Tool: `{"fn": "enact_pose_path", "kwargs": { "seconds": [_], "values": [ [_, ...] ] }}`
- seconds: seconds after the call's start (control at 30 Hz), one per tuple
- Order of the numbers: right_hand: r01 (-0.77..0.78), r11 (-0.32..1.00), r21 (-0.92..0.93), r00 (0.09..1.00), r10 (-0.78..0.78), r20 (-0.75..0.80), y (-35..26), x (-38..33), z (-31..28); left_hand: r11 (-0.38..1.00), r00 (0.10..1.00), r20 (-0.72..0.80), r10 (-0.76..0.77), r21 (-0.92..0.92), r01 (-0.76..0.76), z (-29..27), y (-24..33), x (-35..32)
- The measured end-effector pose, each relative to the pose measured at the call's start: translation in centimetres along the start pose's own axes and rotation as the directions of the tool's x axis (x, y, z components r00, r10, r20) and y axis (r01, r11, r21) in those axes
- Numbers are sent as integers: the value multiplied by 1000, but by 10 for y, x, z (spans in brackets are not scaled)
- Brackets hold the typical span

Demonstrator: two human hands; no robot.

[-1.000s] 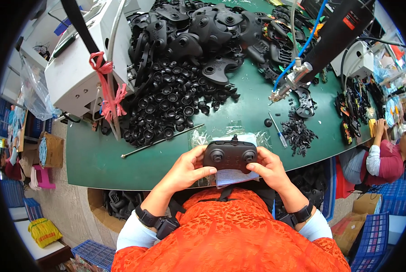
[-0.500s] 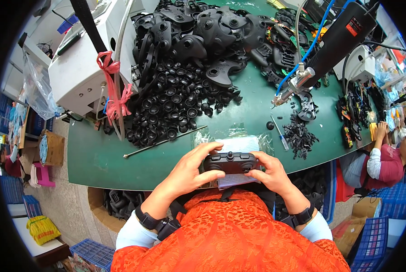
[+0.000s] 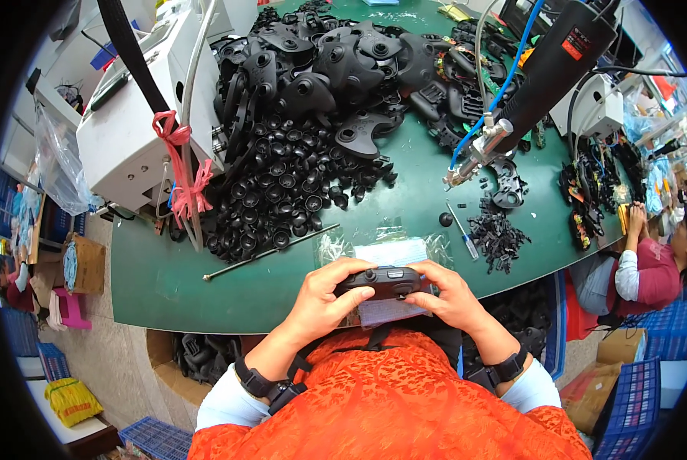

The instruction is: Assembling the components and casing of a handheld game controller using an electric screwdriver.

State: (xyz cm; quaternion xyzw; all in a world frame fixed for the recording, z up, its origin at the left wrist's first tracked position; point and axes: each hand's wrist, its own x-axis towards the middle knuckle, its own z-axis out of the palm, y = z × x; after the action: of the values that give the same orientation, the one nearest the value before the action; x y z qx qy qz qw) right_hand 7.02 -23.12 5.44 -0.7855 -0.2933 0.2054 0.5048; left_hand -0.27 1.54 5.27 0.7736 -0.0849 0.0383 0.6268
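Between my two hands I hold a black game controller [image 3: 388,286] above the near edge of the green table [image 3: 175,295]. My left hand [image 3: 322,300] grips its left end, thumb on the near side and fingers behind. At the right end my right hand [image 3: 452,297] holds it the same way, its thumb close to a small thumbstick. The controller's edge with a small rectangular part faces up. Beneath it lies a pale blue and white sheet [image 3: 393,251], partly covered by the controller and my hands.
Black stick caps [image 3: 278,188] and controller shells [image 3: 355,65] are heaped ahead. A thin metal rod [image 3: 270,253] lies before them. To the right are small black parts [image 3: 498,241], a thin pen-like tool [image 3: 462,230] and a hanging black power screwdriver [image 3: 550,84]. A co-worker [image 3: 654,272] sits far right.
The controller has tilted in my hands, so a different edge shows upward, and it sits slightly lower. Both hands stay on it. The whole view has shifted a little.
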Motion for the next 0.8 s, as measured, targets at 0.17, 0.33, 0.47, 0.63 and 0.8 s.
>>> {"fn": "enact_pose_path", "kwargs": {
  "seconds": [0.17,0.33,0.47,0.63,0.8],
  "values": [
    [-1,1000,-19,1000,1,6,0,0,-1,967,980,-35,-196,-175,187,0,-4,0],
    [-155,952,265,988,152,33,-3,0,-3,793,923,52,-382,-495,356,2,-21,2],
    [-113,902,418,991,132,-18,-2,0,6,623,889,104,-446,-678,391,6,-23,3],
    [-147,855,497,982,187,-31,-4,1,8,581,869,113,-482,-701,413,5,-20,3],
    [-168,798,579,974,224,-27,1,0,8,575,852,203,-482,-661,483,0,-24,11]
  ]
}}
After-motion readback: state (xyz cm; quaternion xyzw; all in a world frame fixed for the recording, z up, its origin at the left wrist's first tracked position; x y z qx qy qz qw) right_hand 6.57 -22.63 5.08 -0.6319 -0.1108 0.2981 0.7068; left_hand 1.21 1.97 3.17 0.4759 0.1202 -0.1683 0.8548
